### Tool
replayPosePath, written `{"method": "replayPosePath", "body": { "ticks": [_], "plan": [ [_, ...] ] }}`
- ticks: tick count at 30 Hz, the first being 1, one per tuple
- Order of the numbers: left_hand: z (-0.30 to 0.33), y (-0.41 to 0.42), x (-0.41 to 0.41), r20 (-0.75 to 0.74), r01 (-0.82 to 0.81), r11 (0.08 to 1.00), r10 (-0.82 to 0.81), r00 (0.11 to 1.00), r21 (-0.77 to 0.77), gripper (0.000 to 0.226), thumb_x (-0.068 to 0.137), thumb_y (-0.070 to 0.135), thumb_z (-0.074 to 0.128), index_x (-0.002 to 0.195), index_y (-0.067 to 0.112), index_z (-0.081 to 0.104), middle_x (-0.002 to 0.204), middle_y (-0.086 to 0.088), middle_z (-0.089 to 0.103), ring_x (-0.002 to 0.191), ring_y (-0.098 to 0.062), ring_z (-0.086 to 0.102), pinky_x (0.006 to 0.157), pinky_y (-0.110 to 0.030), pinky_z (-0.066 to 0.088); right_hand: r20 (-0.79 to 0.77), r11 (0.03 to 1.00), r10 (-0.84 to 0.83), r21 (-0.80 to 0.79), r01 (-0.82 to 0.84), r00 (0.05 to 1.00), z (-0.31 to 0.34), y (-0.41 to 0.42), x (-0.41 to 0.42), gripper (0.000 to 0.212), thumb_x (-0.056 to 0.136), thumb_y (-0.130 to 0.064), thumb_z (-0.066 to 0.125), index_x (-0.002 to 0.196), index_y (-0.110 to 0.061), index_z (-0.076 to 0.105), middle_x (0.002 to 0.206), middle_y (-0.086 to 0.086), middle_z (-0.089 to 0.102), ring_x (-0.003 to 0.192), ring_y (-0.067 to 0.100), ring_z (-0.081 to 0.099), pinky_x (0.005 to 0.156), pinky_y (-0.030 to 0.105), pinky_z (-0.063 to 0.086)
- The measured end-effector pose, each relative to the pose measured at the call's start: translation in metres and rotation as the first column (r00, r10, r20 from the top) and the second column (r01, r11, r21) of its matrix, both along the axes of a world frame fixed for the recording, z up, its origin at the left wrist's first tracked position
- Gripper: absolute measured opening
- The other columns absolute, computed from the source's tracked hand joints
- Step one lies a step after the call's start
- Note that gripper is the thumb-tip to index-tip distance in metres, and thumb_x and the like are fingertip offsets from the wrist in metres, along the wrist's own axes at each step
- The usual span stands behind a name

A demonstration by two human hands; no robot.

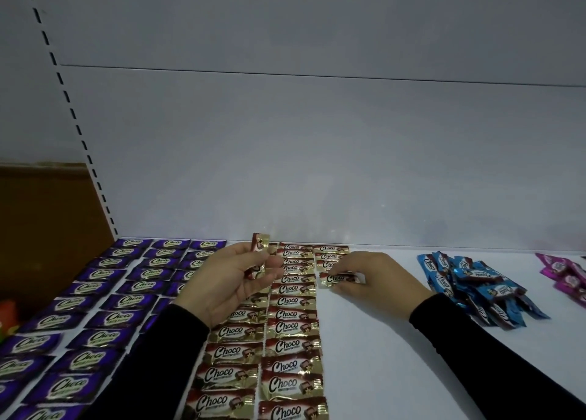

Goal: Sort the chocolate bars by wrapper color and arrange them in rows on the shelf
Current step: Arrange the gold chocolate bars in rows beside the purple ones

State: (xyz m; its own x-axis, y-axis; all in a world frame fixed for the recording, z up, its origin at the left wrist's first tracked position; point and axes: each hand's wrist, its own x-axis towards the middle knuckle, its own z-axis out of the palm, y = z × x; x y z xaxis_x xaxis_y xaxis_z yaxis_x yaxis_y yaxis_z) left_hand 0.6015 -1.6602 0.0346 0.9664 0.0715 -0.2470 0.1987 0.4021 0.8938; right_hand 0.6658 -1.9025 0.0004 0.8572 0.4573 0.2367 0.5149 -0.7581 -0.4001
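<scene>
— Shelf (364, 324) is seen from above, white, with purple bars (104, 296) laid flat in rows at the left. What is held?

— One red-and-gold bar (258, 256) is gripped upright in the left hand (231, 280), fingers and thumb curled round it, above the red-and-gold rows (285, 327) at the middle.

— And the other side?

— A second red-and-gold bar (339, 279) is pinched flat by the right hand (377, 280), fingertips closed on its edges, at the near end of the short third column, just below three bars already laid there.

— Anything unsorted?

— Blue bars (475, 286) are heaped loosely to the right, and pink bars (564, 273) are piled at the far right edge. Black sleeves (475, 340) are worn on both arms.
</scene>
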Motion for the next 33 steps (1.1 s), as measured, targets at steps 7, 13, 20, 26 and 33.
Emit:
{"method": "replayPosePath", "body": {
  "ticks": [7, 13, 20, 26, 33],
  "plan": [
    [0.000, 0.001, 0.000, -0.003, -0.001, 1.000, 0.001, 1.000, 0.004, 0.014, 0.095, -0.001, 0.057, 0.108, -0.007, 0.061, 0.082, -0.019, 0.075, 0.066, -0.023, 0.074, 0.051, -0.022, 0.059, -0.030, 0.989, -0.115, 0.089, 0.117, 0.993, -0.001, -0.006, -0.001, 0.014, 0.084, -0.041, 0.069, 0.096, -0.036, 0.073, 0.095, -0.022, 0.064, 0.093, -0.011, 0.053, 0.071, 0.004, 0.035],
    [0.001, 0.001, -0.001, -0.005, 0.001, 1.000, -0.001, 1.000, 0.005, 0.015, 0.096, 0.000, 0.057, 0.109, -0.007, 0.060, 0.081, -0.019, 0.074, 0.064, -0.022, 0.073, 0.050, -0.021, 0.059, -0.082, 0.990, -0.111, 0.074, 0.117, 0.990, -0.005, -0.005, 0.002, 0.009, 0.086, -0.035, 0.068, 0.091, -0.035, 0.075, 0.092, -0.024, 0.064, 0.090, -0.012, 0.054, 0.068, 0.004, 0.035],
    [0.001, 0.000, 0.000, -0.007, 0.005, 1.000, -0.004, 1.000, 0.016, 0.015, 0.096, -0.001, 0.056, 0.110, -0.007, 0.060, 0.080, -0.018, 0.074, 0.063, -0.021, 0.073, 0.050, -0.021, 0.058, -0.136, 0.990, -0.083, 0.098, 0.097, 0.987, -0.005, -0.007, 0.006, 0.006, 0.086, -0.034, 0.069, 0.089, -0.034, 0.074, 0.090, -0.023, 0.064, 0.088, -0.011, 0.055, 0.067, 0.003, 0.036],
    [0.000, 0.000, 0.000, -0.009, 0.003, 1.000, -0.002, 1.000, 0.025, 0.014, 0.096, -0.001, 0.056, 0.108, -0.006, 0.061, 0.081, -0.018, 0.074, 0.064, -0.022, 0.073, 0.050, -0.022, 0.059, -0.034, 0.997, -0.045, 0.055, 0.047, 0.998, -0.004, -0.009, 0.005, 0.008, 0.087, -0.032, 0.067, 0.093, -0.033, 0.074, 0.095, -0.018, 0.065, 0.094, -0.006, 0.053, 0.073, 0.001, 0.036],
    [-0.002, 0.002, 0.001, -0.009, 0.012, 1.000, -0.012, 1.000, 0.010, 0.014, 0.096, -0.001, 0.056, 0.108, -0.006, 0.061, 0.084, -0.020, 0.074, 0.065, -0.023, 0.074, 0.050, -0.022, 0.059, 0.060, 1.000, -0.022, 0.015, 0.021, 0.998, -0.008, -0.009, 0.008, 0.013, 0.091, -0.029, 0.064, 0.099, -0.030, 0.073, 0.101, -0.016, 0.065, 0.101, -0.001, 0.050, 0.081, 0.003, 0.032]
  ]
}}
